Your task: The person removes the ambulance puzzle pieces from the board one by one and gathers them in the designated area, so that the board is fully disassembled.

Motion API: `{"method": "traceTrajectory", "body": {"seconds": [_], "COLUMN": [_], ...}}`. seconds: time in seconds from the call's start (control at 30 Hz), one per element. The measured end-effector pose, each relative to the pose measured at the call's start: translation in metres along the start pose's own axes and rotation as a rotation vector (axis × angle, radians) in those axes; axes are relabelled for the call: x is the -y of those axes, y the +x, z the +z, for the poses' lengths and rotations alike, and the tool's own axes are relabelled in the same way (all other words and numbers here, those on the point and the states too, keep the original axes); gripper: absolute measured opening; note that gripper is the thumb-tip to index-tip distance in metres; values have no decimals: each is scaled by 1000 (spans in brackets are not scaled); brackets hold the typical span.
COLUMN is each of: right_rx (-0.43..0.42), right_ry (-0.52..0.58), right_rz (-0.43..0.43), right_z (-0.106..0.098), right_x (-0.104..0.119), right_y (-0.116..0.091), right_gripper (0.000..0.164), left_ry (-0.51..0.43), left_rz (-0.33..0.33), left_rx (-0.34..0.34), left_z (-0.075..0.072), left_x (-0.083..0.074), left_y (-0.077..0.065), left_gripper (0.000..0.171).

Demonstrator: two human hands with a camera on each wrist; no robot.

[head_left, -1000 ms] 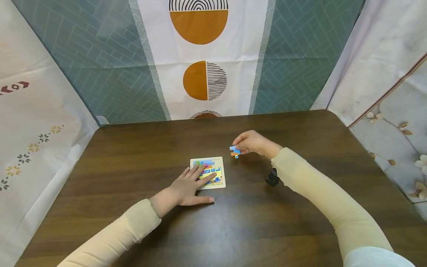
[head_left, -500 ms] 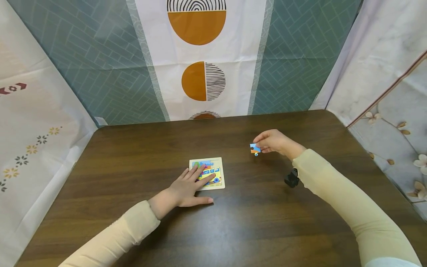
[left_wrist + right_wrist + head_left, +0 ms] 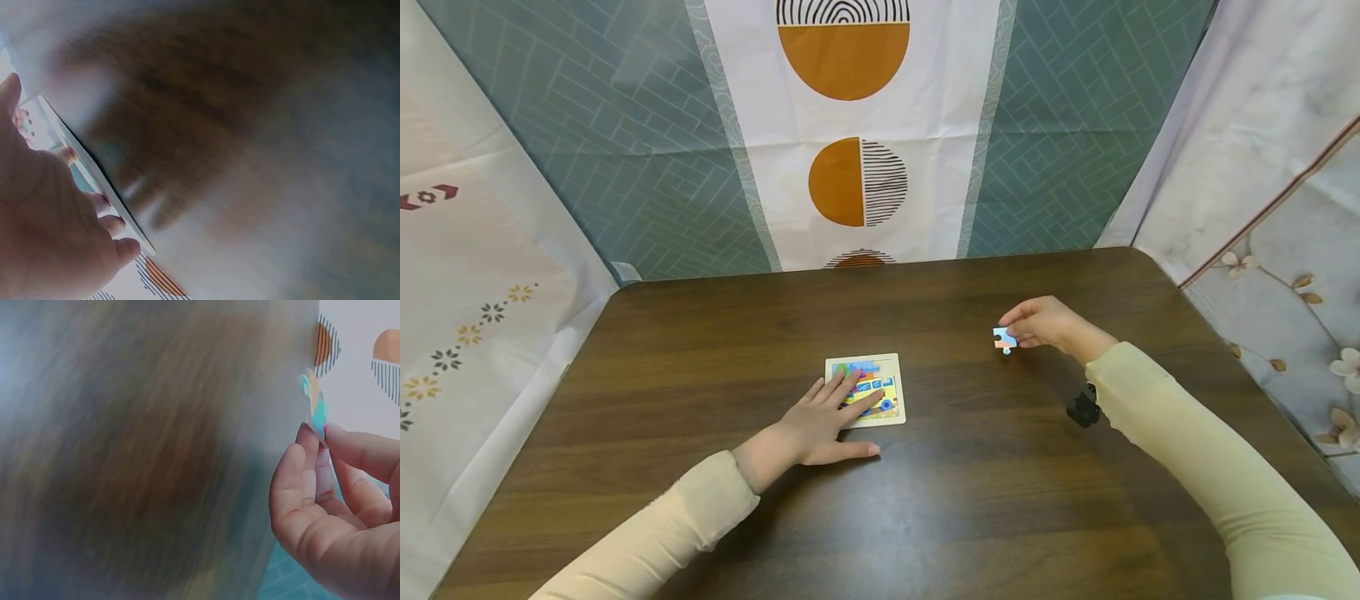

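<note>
A small square jigsaw puzzle with a pale frame and a yellow bus picture lies near the middle of the table. Spread over its left part is my left hand, fingers straight and resting on it; the picture beneath them is partly hidden. Off to the right, above the table, my right hand pinches a puzzle piece, blue and orange with a knob at its lower edge. The right wrist view shows that piece edge-on between thumb and fingertips. In the left wrist view the frame appears edge-on under the fingers.
The brown wooden table reaches back to a patterned cloth. White cloths hang at the left and right sides. A black wrist camera sits below the right wrist.
My right hand has moved to the right with the puzzle piece, away from the puzzle. The left hand has stayed in place on the puzzle.
</note>
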State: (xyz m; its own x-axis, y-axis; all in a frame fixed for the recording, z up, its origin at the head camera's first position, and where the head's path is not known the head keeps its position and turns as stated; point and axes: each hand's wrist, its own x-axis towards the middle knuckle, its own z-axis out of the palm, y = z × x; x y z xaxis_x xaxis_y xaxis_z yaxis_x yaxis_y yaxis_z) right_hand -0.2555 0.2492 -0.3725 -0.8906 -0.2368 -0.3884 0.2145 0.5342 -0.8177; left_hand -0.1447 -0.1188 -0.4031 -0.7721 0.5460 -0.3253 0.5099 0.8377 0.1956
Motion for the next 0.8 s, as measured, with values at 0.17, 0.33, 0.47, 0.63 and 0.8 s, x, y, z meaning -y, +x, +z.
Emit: {"method": "traceTrajectory", "body": {"seconds": [0.17, 0.33, 0.47, 0.63, 0.8], "right_rx": [-3, -10, -48, -100, -133], "right_ry": [-40, -54, -63, -118, -221], "right_rz": [33, 65, 56, 32, -27], "right_z": [-5, -5, -3, -1, 2], "right_x": [-6, -12, -16, -20, -19], "right_y": [-1, -1, 0, 0, 1], "right_gripper": [34, 33, 32, 29, 24], "left_ry": [-2, 2, 6, 6, 0], "left_rz": [0, 2, 4, 5, 5], "left_rx": [-3, -5, -4, 3, 3], "left_z": [1, 1, 1, 0, -1], "left_x": [1, 1, 1, 0, 0], "left_y": [0, 0, 0, 0, 0], "left_gripper": [79, 79, 78, 79, 79]}}
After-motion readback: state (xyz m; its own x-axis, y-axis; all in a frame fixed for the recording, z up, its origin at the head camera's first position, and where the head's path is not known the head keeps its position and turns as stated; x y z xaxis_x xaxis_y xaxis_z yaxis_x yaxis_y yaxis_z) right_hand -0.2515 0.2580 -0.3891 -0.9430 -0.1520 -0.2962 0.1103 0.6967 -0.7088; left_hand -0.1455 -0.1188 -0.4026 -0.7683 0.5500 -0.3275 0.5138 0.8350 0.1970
